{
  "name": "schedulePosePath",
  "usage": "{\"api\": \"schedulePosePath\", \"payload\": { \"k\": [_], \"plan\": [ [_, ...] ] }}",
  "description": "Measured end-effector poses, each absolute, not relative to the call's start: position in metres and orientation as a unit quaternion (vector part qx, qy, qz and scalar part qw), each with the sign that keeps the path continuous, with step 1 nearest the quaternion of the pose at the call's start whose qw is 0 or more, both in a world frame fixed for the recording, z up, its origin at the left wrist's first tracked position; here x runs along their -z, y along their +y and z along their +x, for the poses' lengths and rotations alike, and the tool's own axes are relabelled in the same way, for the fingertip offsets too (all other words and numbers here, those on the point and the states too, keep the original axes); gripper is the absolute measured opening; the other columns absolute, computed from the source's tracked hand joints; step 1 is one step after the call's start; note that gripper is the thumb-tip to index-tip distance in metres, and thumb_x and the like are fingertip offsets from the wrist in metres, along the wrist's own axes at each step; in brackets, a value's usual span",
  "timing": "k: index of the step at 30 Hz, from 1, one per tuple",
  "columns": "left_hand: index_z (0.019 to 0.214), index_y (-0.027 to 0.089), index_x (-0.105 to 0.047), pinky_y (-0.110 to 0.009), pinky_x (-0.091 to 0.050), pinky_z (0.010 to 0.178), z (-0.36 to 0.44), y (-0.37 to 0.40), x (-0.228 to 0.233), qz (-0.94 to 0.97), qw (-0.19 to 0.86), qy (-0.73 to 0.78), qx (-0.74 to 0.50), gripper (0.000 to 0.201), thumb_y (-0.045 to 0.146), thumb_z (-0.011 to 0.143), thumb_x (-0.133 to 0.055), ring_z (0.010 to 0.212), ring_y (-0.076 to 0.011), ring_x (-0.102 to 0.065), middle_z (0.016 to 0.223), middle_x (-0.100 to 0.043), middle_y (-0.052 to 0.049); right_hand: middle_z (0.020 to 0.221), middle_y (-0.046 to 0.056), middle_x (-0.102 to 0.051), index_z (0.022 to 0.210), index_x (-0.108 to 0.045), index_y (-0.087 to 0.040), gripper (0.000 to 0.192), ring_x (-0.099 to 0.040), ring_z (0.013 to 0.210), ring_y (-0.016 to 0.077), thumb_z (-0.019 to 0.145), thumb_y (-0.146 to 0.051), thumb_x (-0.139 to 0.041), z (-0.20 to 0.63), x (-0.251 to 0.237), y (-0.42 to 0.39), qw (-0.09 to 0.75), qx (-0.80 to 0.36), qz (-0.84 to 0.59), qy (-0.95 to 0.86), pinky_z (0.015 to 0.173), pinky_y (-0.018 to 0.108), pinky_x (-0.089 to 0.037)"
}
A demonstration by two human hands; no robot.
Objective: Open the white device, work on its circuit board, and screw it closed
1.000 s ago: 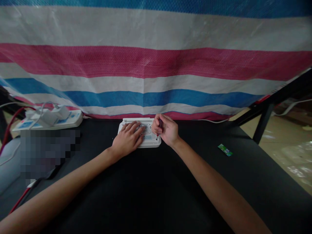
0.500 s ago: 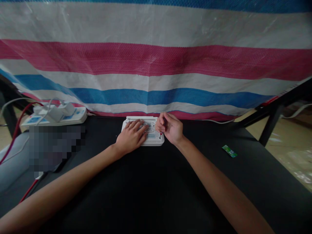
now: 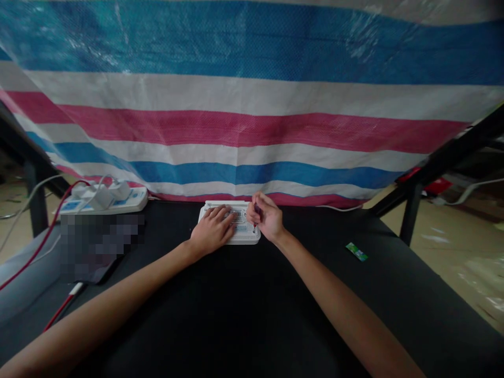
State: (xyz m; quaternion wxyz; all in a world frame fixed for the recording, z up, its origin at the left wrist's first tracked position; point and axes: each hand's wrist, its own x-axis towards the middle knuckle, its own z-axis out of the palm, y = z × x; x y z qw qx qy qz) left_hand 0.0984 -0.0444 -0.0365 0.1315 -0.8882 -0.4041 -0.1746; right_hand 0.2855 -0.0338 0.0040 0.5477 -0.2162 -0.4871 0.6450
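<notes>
The right hand (image 3: pixel 266 216) is gripping a slim tool (image 3: pixel 255 226), its tip standing at a corner hole (image 3: pixel 254 231) of the white device (image 3: pixel 243 232). The left hand (image 3: pixel 213 229), open and flat, is resting upon this device, which is lying on the table (image 3: pixel 236 304) near the striped sheet (image 3: pixel 252 94). The work at this corner seems to be under way, not finished; for the covered part, I cannot tell. A green packet (image 3: pixel 356 251) is lying apart, on the right.
</notes>
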Motion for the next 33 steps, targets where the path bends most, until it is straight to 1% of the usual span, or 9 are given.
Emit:
{"api": "schedulePosePath", "payload": {
  "k": [3,6,9,12,17,22,25,28,33],
  "plan": [
    [0.13,0.016,-0.06,-0.048,-0.044,0.103,0.0986,-0.0444,0.0361,-0.888,0.126,-0.404,0.177,0.04,0.036,0.101,-0.04,0.126,-0.0312,-0.054,0.134,-0.059,-0.015,0.045,-0.008,-0.041,0.069,-0.043,-0.022,0.04,-0.029,0.037,0.0079,0.078,-0.053,-0.067,0.2865,-0.0032,-0.0313,0.546,-0.646,-0.216,-0.487,0.042,0.023,-0.026],
    [0.13,0.017,-0.06,-0.049,-0.043,0.103,0.0987,-0.0444,0.0361,-0.889,0.114,-0.404,0.182,0.04,0.036,0.101,-0.039,0.126,-0.0309,-0.053,0.134,-0.059,-0.015,0.045,-0.007,-0.038,0.065,-0.044,-0.021,0.043,-0.03,0.038,0.0083,0.079,-0.055,-0.066,0.2872,-0.002,-0.0305,0.541,-0.65,-0.228,-0.482,0.043,0.024,-0.028],
    [0.13,0.016,-0.06,-0.049,-0.043,0.104,0.0987,-0.0438,0.0369,-0.889,0.11,-0.406,0.183,0.041,0.036,0.101,-0.039,0.127,-0.031,-0.053,0.135,-0.059,-0.016,0.044,-0.009,-0.031,0.067,-0.041,-0.022,0.044,-0.023,0.037,0.0076,0.079,-0.056,-0.066,0.2871,-0.0009,-0.0315,0.542,-0.661,-0.226,-0.468,0.041,0.022,-0.023],
    [0.13,0.016,-0.059,-0.049,-0.042,0.105,0.0987,-0.0436,0.0379,-0.888,0.113,-0.408,0.181,0.041,0.037,0.101,-0.039,0.127,-0.031,-0.052,0.136,-0.058,-0.015,0.044,-0.012,-0.027,0.075,-0.04,-0.024,0.041,-0.017,0.037,0.0071,0.08,-0.055,-0.067,0.2863,-0.0002,-0.0337,0.554,-0.658,-0.217,-0.463,0.04,0.021,-0.019],
    [0.129,0.016,-0.06,-0.048,-0.042,0.105,0.0991,-0.0441,0.038,-0.888,0.113,-0.407,0.184,0.041,0.037,0.101,-0.039,0.127,-0.0309,-0.053,0.135,-0.059,-0.015,0.046,-0.011,-0.034,0.075,-0.039,-0.024,0.042,-0.022,0.038,0.007,0.077,-0.052,-0.071,0.2846,-0.0011,-0.0353,0.552,-0.64,-0.224,-0.485,0.042,0.021,-0.02],
    [0.129,0.016,-0.06,-0.049,-0.043,0.103,0.0989,-0.0438,0.038,-0.889,0.099,-0.403,0.193,0.04,0.037,0.101,-0.039,0.126,-0.0308,-0.053,0.134,-0.059,-0.016,0.046,-0.007,-0.038,0.066,-0.042,-0.021,0.046,-0.029,0.039,0.0079,0.08,-0.058,-0.065,0.2847,-0.0012,-0.0326,0.548,-0.634,-0.23,-0.495,0.043,0.024,-0.027],
    [0.129,0.017,-0.06,-0.05,-0.043,0.104,0.0986,-0.0437,0.038,-0.889,0.092,-0.402,0.198,0.04,0.036,0.101,-0.04,0.127,-0.0309,-0.053,0.134,-0.059,-0.016,0.045,-0.008,-0.033,0.065,-0.041,-0.022,0.047,-0.025,0.039,0.0075,0.082,-0.059,-0.063,0.2852,-0.0001,-0.0324,0.545,-0.645,-0.224,-0.487,0.042,0.023,-0.023],
    [0.13,0.017,-0.06,-0.05,-0.043,0.104,0.0988,-0.0438,0.0375,-0.889,0.095,-0.402,0.197,0.041,0.036,0.101,-0.039,0.127,-0.0312,-0.053,0.134,-0.059,-0.016,0.046,-0.011,-0.027,0.074,-0.041,-0.023,0.042,-0.017,0.038,0.007,0.081,-0.057,-0.064,0.2859,0.0007,-0.0338,0.556,-0.65,-0.211,-0.473,0.04,0.022,-0.018],
    [0.13,0.016,-0.059,-0.05,-0.043,0.104,0.0992,-0.0438,0.0376,-0.889,0.103,-0.402,0.191,0.041,0.036,0.101,-0.039,0.126,-0.0313,-0.053,0.135,-0.059,-0.015,0.046,-0.011,-0.034,0.077,-0.038,-0.024,0.04,-0.02,0.04,0.0073,0.079,-0.049,-0.07,0.2872,-0.0007,-0.035,0.545,-0.653,-0.214,-0.48,0.041,0.021,-0.02]
  ]
}}
